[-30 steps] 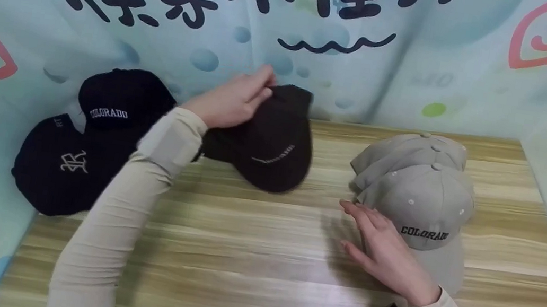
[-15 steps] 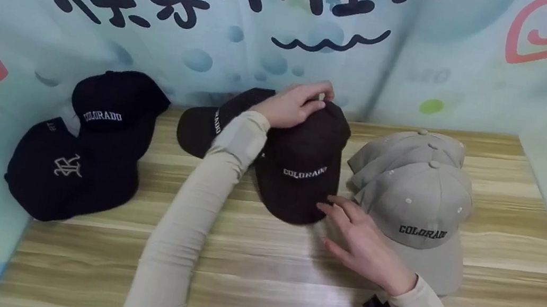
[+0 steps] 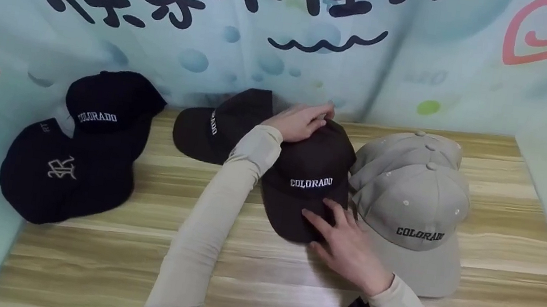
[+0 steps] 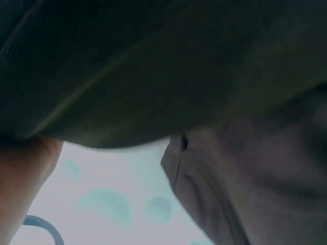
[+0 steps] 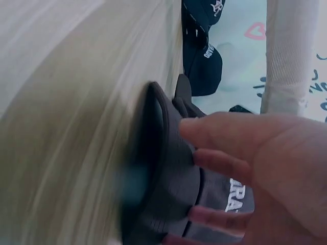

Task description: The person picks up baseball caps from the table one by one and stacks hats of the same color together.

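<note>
Judged light and soft-crowned, the dark COLORADO baseball cap is occupying centre frame, left grip pinching its rear crown, right grip resting spread on the brim, likely the firmest hold.

"colorado"—brn cap, gry cap, navy cap; prob. "r"—lwr cap; "快乐"—bkdrop.

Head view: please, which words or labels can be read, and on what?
"COLORADO": nearer brown cap
"COLORADO": front grey cap
"COLORADO": rear navy cap
"ADO", first letters unclear: farther brown cap
"R"-like monogram: front navy cap; small letters there unclear
"快乐不": backdrop; rest cut off or too faint
</note>
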The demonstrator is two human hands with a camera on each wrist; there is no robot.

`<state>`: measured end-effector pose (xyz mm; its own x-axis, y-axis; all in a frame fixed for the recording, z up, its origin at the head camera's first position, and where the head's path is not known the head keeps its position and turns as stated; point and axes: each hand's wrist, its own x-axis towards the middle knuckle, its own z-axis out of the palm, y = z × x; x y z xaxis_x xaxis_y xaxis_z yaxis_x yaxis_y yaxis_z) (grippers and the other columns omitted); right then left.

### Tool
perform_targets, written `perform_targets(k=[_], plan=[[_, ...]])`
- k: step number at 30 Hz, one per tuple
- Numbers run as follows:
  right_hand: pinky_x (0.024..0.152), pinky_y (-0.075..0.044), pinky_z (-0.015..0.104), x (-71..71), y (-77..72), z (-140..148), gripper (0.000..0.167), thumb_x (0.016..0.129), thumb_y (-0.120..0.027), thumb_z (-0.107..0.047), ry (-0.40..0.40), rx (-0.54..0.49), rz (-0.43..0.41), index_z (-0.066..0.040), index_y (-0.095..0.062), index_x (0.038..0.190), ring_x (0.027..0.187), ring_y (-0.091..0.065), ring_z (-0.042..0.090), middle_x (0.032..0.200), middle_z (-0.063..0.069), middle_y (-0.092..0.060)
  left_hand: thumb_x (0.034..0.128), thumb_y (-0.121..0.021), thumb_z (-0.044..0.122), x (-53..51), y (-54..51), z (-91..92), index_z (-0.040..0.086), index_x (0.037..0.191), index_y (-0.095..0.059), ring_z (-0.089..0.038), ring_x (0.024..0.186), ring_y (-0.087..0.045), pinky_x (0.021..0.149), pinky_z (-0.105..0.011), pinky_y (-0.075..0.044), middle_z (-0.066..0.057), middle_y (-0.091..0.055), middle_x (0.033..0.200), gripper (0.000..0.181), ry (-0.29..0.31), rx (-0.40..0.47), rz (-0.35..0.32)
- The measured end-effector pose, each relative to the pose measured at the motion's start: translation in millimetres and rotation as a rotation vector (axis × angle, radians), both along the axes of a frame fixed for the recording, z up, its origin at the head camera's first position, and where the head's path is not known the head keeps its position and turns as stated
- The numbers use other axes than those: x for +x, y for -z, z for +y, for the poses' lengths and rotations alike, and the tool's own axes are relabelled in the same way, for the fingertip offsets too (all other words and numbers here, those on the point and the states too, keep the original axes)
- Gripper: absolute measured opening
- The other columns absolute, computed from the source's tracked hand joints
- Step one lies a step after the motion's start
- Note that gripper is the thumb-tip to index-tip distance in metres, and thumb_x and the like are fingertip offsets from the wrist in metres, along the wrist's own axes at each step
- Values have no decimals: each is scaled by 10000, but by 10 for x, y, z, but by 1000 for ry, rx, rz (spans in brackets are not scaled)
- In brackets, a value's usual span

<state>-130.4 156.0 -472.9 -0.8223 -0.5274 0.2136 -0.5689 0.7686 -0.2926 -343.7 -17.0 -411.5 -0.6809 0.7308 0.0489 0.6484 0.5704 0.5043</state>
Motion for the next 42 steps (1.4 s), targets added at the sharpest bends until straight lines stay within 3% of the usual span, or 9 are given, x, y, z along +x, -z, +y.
perform_targets(k=[4,11,18,22,26,29,32,36,42], plan=[[694,-507,528,37,-5,-84,532,828,-757,-250,58,36,27,-172,-597,1329,1054,-533,464,1259,257,-480,1034,-441,154,-26,38,25,56,1213,-535,-217,924,-568,862,-332,-427,-98,-607,1056,224,-15,-7,-4],[616,-502,507,68,-23,-178,571,812,-750,-270,108,93,62,-157,-576,1344,1066,-556,421,1224,251,-503,1034,-457,226,-33,-25,4,92,1157,-534,-205,888,-565,798,-349,-441,-53,-602,1022,198,-141,-135,-5],[706,-500,538,60,-32,-142,612,827,-731,-295,109,103,13,-138,-533,1384,1124,-521,438,1278,274,-472,985,-487,106,-94,-82,-269,77,1249,-550,-289,1068,-551,925,-466,-395,-106,-607,1161,272,-229,-290,113],[817,-454,591,98,-21,-54,644,853,-712,-307,75,89,-37,-136,-481,1429,1176,-485,445,1358,265,-431,963,-528,55,-64,-17,-492,132,1303,-579,-332,1310,-353,1048,-574,-222,-93,-497,1379,352,-289,-534,124],[886,-395,637,216,-34,57,652,860,-716,-292,31,60,-108,-147,-464,1444,1223,-433,463,1389,255,-420,1024,-449,88,18,113,-610,251,1435,-486,-342,1442,-55,1096,-595,-96,-35,-182,1588,443,-273,-856,125],[901,-371,654,293,-69,96,638,846,-728,-274,0,53,-141,-136,-488,1421,1243,-394,494,1372,271,-427,1050,-399,172,43,197,-617,346,1484,-387,-338,1448,8,1091,-583,-145,-4,-11,1615,468,-243,-1054,240],[914,-360,655,315,-101,91,621,841,-727,-277,-24,63,-148,-121,-506,1401,1256,-367,511,1363,279,-426,1050,-403,239,29,232,-588,390,1494,-335,-333,1445,-4,1069,-578,-198,-2,24,1612,473,-217,-1187,366],[937,-353,644,289,-126,76,620,842,-728,-282,-32,73,-158,-112,-509,1397,1269,-360,498,1383,269,-417,1053,-408,226,3,177,-559,310,1480,-350,-355,1424,-89,1051,-582,-221,-76,-121,1586,440,-172,-1214,443],[940,-358,645,246,-120,50,671,849,-725,-289,-13,92,-219,-118,-458,1440,1273,-376,488,1458,257,-349,1046,-409,133,-20,-76,-670,158,1308,-498,-359,1340,-264,1009,-566,-280,-148,-352,1442,279,-123,-1089,582]])
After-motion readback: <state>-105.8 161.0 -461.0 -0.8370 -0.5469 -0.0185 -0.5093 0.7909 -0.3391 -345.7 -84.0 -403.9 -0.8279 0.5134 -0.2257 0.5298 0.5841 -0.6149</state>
